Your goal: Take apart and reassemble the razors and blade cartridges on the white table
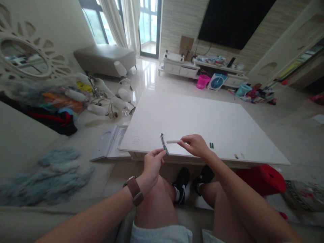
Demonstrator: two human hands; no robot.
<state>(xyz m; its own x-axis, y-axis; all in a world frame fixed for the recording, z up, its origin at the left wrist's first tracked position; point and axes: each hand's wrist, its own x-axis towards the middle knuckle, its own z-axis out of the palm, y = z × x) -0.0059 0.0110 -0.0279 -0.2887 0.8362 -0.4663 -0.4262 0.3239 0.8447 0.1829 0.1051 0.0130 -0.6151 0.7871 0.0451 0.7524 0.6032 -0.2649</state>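
Observation:
My left hand (pixel 154 162) is closed in a pinch on the lower end of a slim dark-grey part with a green end (pixel 164 143). This part slants upward over the table's near edge, with a small hooked tip at its top. Just to its right, my right hand (pixel 193 144) grips a white stick-shaped tube (pixel 172 141), whose free end points left toward the slim part. The two pieces look apart. Two small dark-green cylinders (pixel 211 145), seemingly batteries, lie side by side on the white table (pixel 187 116), right of my right hand.
A small clear piece (pixel 136 139) lies at the table's left. Small yellow-and-dark bits (pixel 236 156) rest near its right front edge. An open white box (pixel 108 141) is left of the table. A red roll (pixel 264 179) stands at right. Chandelier arms (pixel 111 101) crowd the floor.

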